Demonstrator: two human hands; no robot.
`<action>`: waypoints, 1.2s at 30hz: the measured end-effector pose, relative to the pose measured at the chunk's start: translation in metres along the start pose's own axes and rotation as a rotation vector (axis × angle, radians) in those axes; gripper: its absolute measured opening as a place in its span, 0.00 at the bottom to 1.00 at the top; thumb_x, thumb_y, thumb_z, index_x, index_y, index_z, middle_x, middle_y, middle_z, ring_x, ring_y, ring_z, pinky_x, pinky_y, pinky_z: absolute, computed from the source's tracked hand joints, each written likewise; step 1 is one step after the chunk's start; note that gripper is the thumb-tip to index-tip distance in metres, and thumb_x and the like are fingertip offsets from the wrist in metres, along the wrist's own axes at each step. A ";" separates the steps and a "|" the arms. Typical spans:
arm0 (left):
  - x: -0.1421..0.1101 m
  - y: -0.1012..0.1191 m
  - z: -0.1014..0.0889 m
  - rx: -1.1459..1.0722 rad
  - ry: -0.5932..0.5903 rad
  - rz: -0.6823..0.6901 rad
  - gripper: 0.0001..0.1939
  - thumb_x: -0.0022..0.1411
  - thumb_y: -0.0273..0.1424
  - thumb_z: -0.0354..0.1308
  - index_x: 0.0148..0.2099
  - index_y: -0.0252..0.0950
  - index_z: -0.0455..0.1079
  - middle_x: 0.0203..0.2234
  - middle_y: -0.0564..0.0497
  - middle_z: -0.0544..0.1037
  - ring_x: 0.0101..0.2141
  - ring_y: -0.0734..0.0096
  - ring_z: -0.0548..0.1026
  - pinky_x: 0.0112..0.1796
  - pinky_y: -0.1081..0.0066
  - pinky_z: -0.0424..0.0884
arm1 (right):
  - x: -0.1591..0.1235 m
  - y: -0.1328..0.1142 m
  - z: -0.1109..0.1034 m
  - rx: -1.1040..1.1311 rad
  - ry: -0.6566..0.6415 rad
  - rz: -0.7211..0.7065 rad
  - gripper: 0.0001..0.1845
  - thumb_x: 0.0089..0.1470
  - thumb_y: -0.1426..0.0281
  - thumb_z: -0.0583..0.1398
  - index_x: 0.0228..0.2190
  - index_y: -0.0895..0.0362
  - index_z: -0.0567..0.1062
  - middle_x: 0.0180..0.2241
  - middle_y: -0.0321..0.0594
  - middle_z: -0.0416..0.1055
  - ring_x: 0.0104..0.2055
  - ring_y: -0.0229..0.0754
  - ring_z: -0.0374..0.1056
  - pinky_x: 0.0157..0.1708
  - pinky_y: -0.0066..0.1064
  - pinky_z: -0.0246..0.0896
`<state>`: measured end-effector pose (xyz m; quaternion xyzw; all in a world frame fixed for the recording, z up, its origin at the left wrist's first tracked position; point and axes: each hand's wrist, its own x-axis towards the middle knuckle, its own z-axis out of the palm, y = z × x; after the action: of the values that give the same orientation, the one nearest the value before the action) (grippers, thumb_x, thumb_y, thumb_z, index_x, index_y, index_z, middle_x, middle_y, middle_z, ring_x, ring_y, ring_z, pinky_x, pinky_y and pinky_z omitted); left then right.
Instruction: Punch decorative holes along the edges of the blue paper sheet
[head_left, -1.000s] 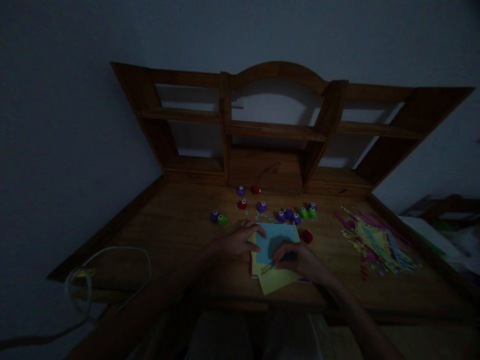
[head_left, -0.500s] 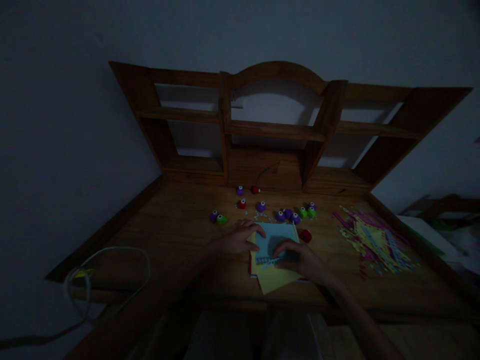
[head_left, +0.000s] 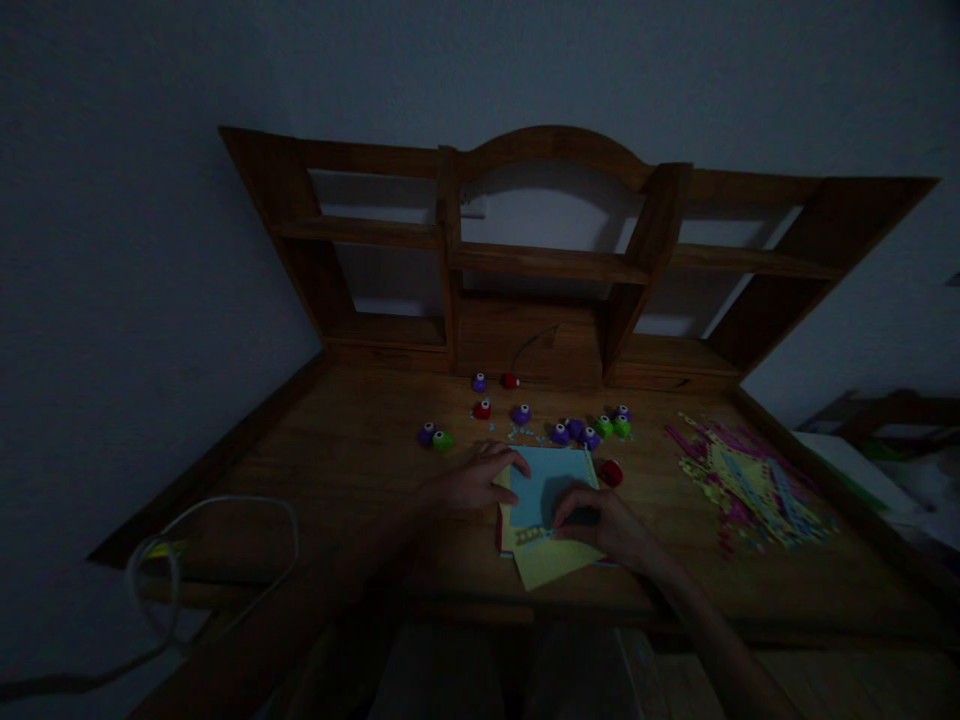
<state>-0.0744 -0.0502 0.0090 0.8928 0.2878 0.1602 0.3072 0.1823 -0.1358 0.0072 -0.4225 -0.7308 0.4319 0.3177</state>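
My left hand (head_left: 491,477) lies on the left edge of a light blue paper sheet (head_left: 551,485), thumb and fingers apart. My right hand (head_left: 600,522) is closed in a pinch at the sheet's lower right, on the end of a narrow paper strip (head_left: 531,537) with a row of holes. The strip lies along the sheet's lower edge, over a yellow paper sheet (head_left: 553,562). Under the papers, the red edge of something flat, perhaps a book, shows at the left. A red punch-like piece (head_left: 611,472) sits just right of the papers.
Several purple, green and red craft punches, among them a purple one (head_left: 523,413), stand behind the papers with small blue bits around them. A pile of pink, yellow and blue strips (head_left: 750,485) lies at the right. A wooden shelf (head_left: 551,262) rises behind; a white cable (head_left: 217,497) loops at left.
The strip has shifted slightly toward me, from the blue sheet's lower edge onto the yellow paper. My right hand has moved a little down and right with it; my left hand stays put.
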 end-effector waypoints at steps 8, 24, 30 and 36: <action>-0.002 0.002 0.003 0.038 0.058 -0.018 0.17 0.57 0.35 0.64 0.49 0.45 0.70 0.46 0.52 0.70 0.51 0.59 0.63 0.53 0.62 0.58 | -0.005 -0.002 -0.004 -0.034 0.017 0.003 0.14 0.49 0.58 0.68 0.36 0.52 0.79 0.39 0.39 0.75 0.44 0.45 0.70 0.47 0.37 0.63; -0.074 0.087 0.086 0.415 0.297 0.006 0.30 0.68 0.28 0.46 0.70 0.39 0.46 0.65 0.46 0.57 0.64 0.61 0.56 0.61 0.53 0.61 | -0.007 0.007 -0.002 -0.030 0.082 0.008 0.11 0.50 0.59 0.67 0.31 0.53 0.79 0.35 0.39 0.75 0.40 0.44 0.71 0.43 0.34 0.65; -0.071 0.092 0.085 0.427 0.302 -0.019 0.29 0.68 0.29 0.46 0.70 0.39 0.48 0.66 0.47 0.55 0.64 0.60 0.56 0.61 0.53 0.60 | -0.007 0.004 -0.002 -0.024 0.082 0.027 0.10 0.50 0.60 0.67 0.29 0.54 0.79 0.32 0.38 0.74 0.38 0.43 0.71 0.41 0.34 0.65; -0.069 0.095 0.087 0.404 0.308 -0.029 0.30 0.66 0.28 0.47 0.69 0.40 0.50 0.66 0.48 0.55 0.64 0.59 0.55 0.61 0.53 0.61 | -0.009 0.004 -0.008 -0.002 0.017 0.028 0.10 0.49 0.60 0.68 0.28 0.54 0.79 0.33 0.39 0.74 0.38 0.44 0.70 0.41 0.35 0.66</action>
<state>-0.0487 -0.1934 -0.0039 0.8970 0.3701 0.2291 0.0772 0.1942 -0.1394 0.0060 -0.4365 -0.7225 0.4321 0.3176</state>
